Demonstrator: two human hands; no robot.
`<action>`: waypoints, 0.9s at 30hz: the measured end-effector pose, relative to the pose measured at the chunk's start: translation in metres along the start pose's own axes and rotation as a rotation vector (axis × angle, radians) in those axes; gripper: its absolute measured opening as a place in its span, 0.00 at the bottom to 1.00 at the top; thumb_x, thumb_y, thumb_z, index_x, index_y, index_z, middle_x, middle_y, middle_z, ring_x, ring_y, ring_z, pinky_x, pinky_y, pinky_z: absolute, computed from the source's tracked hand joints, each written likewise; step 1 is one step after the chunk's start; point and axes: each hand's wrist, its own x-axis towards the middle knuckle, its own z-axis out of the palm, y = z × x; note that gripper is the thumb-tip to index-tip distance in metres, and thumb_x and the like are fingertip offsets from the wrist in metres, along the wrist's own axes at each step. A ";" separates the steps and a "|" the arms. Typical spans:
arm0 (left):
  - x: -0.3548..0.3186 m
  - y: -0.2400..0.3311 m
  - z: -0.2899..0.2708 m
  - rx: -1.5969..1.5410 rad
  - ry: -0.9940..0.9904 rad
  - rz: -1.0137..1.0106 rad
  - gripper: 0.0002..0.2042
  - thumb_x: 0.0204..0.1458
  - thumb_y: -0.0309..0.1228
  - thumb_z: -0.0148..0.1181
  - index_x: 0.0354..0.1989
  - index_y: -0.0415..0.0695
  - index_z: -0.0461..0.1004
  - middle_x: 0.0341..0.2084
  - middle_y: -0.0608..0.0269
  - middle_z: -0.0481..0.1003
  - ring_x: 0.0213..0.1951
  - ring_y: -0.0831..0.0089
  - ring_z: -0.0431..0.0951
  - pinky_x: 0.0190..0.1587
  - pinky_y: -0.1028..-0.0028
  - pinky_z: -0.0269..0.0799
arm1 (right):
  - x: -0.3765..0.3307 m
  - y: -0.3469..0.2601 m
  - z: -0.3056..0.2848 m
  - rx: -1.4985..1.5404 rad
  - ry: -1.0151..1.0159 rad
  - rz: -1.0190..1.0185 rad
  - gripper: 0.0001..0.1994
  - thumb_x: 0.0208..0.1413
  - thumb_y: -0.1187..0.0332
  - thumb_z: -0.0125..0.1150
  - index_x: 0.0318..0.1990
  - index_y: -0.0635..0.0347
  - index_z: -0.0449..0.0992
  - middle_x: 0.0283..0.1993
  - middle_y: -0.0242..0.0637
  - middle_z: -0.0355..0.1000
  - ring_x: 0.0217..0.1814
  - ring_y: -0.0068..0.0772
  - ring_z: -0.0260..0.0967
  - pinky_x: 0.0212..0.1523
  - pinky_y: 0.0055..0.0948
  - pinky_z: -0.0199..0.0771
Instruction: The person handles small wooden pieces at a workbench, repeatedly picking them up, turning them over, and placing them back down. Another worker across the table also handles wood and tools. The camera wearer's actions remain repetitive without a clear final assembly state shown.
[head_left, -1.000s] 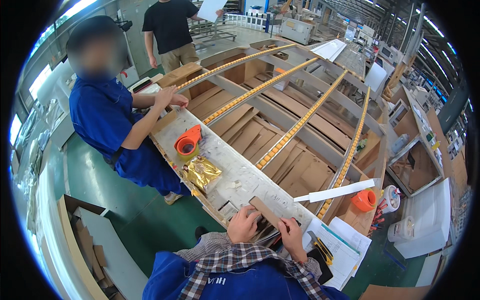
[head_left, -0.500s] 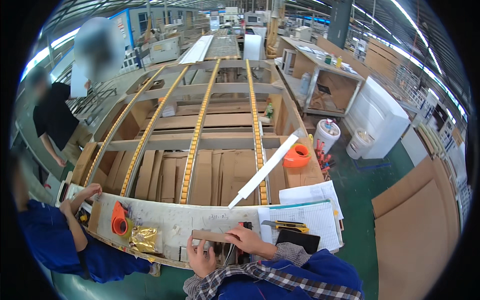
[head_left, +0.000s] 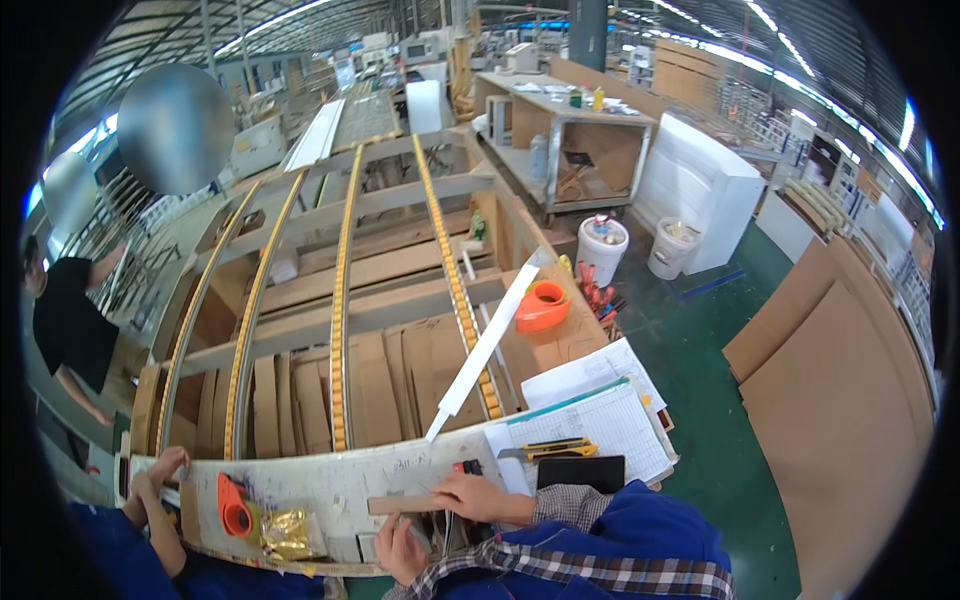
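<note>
A narrow brown cardboard strip lies level above the white bench edge. Its right end is in my right hand, whose fingers close over it. My left hand is below the strip, fingers somewhat apart and the tips against its near edge. Under my hands are a black-and-red object and some metal pieces, partly hidden, so I cannot make out what they are. To the right of my right hand, a yellow utility knife rests on papers above a black phone-like slab.
Beyond the bench, a frame has yellow roller rails, with a white strip lying across one. Orange tape dispensers sit right and left, the left one by a gold packet. Buckets stand on the floor. Co-workers are at left.
My view has swung to the right, so the bench and rails sit further left. Both hands stay at the cardboard strip; my left fingers look less spread.
</note>
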 end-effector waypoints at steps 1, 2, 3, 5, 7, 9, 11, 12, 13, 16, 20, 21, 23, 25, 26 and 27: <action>0.005 0.001 0.003 -0.031 0.014 0.021 0.16 0.34 0.15 0.53 0.34 0.45 0.74 0.41 0.59 0.74 0.36 0.58 0.72 0.37 0.63 0.66 | 0.001 0.000 -0.001 -0.016 0.019 0.006 0.14 0.54 0.59 0.52 0.40 0.59 0.74 0.36 0.46 0.70 0.40 0.48 0.67 0.41 0.38 0.67; 0.007 0.002 0.002 -0.052 0.034 0.017 0.16 0.34 0.15 0.53 0.34 0.45 0.74 0.41 0.59 0.74 0.37 0.58 0.72 0.37 0.64 0.67 | 0.002 0.006 0.002 -0.041 0.069 -0.040 0.13 0.54 0.60 0.53 0.40 0.60 0.74 0.36 0.46 0.70 0.40 0.48 0.67 0.41 0.38 0.68; 0.011 0.006 0.002 -0.084 0.003 -0.005 0.15 0.35 0.15 0.53 0.33 0.45 0.74 0.40 0.58 0.74 0.37 0.58 0.72 0.37 0.64 0.67 | 0.000 0.008 0.001 -0.043 0.095 -0.036 0.13 0.53 0.62 0.53 0.40 0.61 0.74 0.36 0.46 0.70 0.40 0.48 0.67 0.41 0.38 0.68; 0.013 0.007 0.005 -0.139 -0.013 -0.044 0.14 0.35 0.16 0.54 0.33 0.44 0.75 0.40 0.57 0.73 0.37 0.59 0.72 0.37 0.66 0.68 | -0.001 0.007 -0.003 -0.061 0.094 -0.037 0.12 0.53 0.64 0.54 0.40 0.62 0.74 0.35 0.46 0.70 0.40 0.47 0.67 0.40 0.36 0.68; 0.014 0.006 0.005 -0.195 -0.045 -0.056 0.13 0.35 0.16 0.55 0.32 0.44 0.75 0.41 0.57 0.73 0.37 0.59 0.72 0.38 0.67 0.69 | -0.004 0.003 -0.008 -0.066 0.103 -0.037 0.12 0.53 0.65 0.54 0.40 0.62 0.74 0.35 0.46 0.70 0.39 0.46 0.67 0.39 0.35 0.68; 0.006 0.008 0.000 -0.214 -0.090 -0.069 0.14 0.35 0.16 0.54 0.33 0.43 0.74 0.43 0.56 0.71 0.37 0.60 0.71 0.38 0.68 0.69 | -0.008 -0.004 -0.010 -0.044 0.085 -0.030 0.12 0.52 0.66 0.54 0.41 0.63 0.74 0.35 0.46 0.70 0.38 0.45 0.68 0.39 0.34 0.68; 0.005 0.010 0.000 -0.220 -0.083 -0.035 0.13 0.36 0.16 0.54 0.33 0.42 0.73 0.44 0.55 0.70 0.36 0.60 0.70 0.38 0.68 0.69 | -0.009 -0.009 -0.014 -0.034 0.075 -0.013 0.13 0.52 0.66 0.55 0.41 0.65 0.74 0.34 0.46 0.70 0.36 0.43 0.68 0.38 0.33 0.67; 0.005 0.012 -0.001 -0.228 -0.096 -0.080 0.13 0.36 0.17 0.54 0.34 0.42 0.73 0.43 0.56 0.69 0.34 0.61 0.71 0.37 0.68 0.69 | -0.008 -0.011 -0.014 -0.034 0.056 -0.026 0.13 0.52 0.66 0.55 0.41 0.65 0.74 0.34 0.45 0.69 0.36 0.43 0.67 0.38 0.32 0.67; 0.004 0.014 -0.002 -0.220 -0.096 -0.116 0.13 0.36 0.17 0.54 0.33 0.42 0.73 0.43 0.56 0.69 0.33 0.62 0.71 0.36 0.68 0.70 | -0.008 -0.012 -0.015 -0.034 0.054 -0.026 0.13 0.52 0.66 0.55 0.41 0.65 0.74 0.34 0.45 0.69 0.36 0.43 0.67 0.37 0.32 0.67; 0.006 0.018 -0.003 -0.184 -0.085 -0.170 0.13 0.36 0.17 0.54 0.33 0.43 0.73 0.42 0.57 0.68 0.31 0.63 0.71 0.34 0.69 0.70 | -0.006 -0.010 -0.015 -0.033 0.046 -0.040 0.13 0.52 0.65 0.55 0.41 0.66 0.73 0.34 0.45 0.69 0.35 0.42 0.67 0.37 0.31 0.67; 0.009 0.016 0.000 -0.168 -0.104 -0.185 0.13 0.35 0.17 0.54 0.32 0.43 0.73 0.40 0.57 0.68 0.28 0.64 0.71 0.31 0.69 0.69 | -0.004 -0.009 -0.015 -0.048 0.073 -0.056 0.12 0.52 0.66 0.55 0.40 0.66 0.74 0.33 0.46 0.69 0.34 0.42 0.67 0.36 0.32 0.66; 0.011 0.014 0.002 -0.178 -0.093 -0.204 0.12 0.35 0.18 0.54 0.31 0.43 0.73 0.38 0.57 0.69 0.28 0.62 0.72 0.31 0.68 0.69 | -0.004 -0.009 -0.015 -0.051 0.092 -0.054 0.12 0.52 0.66 0.55 0.39 0.65 0.74 0.33 0.46 0.69 0.34 0.43 0.67 0.36 0.32 0.66; 0.012 0.014 0.003 -0.129 -0.079 -0.243 0.11 0.35 0.18 0.54 0.30 0.44 0.73 0.37 0.57 0.69 0.30 0.61 0.73 0.31 0.66 0.69 | -0.003 -0.008 -0.013 -0.059 0.084 -0.062 0.11 0.52 0.66 0.55 0.38 0.65 0.74 0.33 0.46 0.69 0.34 0.44 0.66 0.36 0.33 0.66; 0.010 0.012 0.010 -0.047 -0.031 -0.245 0.09 0.35 0.20 0.55 0.28 0.45 0.73 0.36 0.57 0.70 0.31 0.60 0.73 0.32 0.65 0.70 | -0.001 -0.006 -0.012 -0.118 0.102 -0.075 0.11 0.53 0.65 0.54 0.37 0.64 0.74 0.34 0.46 0.69 0.35 0.47 0.66 0.38 0.33 0.67; 0.007 0.015 0.005 -0.040 -0.049 -0.286 0.10 0.34 0.21 0.56 0.27 0.47 0.74 0.36 0.57 0.69 0.30 0.59 0.73 0.31 0.65 0.70 | -0.001 -0.008 -0.012 -0.064 0.080 -0.108 0.11 0.53 0.64 0.54 0.38 0.64 0.74 0.34 0.46 0.69 0.36 0.47 0.66 0.39 0.34 0.67; 0.000 0.012 0.003 -0.080 -0.082 -0.304 0.09 0.34 0.21 0.56 0.27 0.47 0.74 0.35 0.57 0.69 0.29 0.59 0.73 0.31 0.65 0.70 | -0.003 -0.011 -0.011 -0.041 0.079 -0.094 0.11 0.53 0.65 0.54 0.38 0.63 0.74 0.34 0.46 0.69 0.36 0.47 0.66 0.39 0.34 0.67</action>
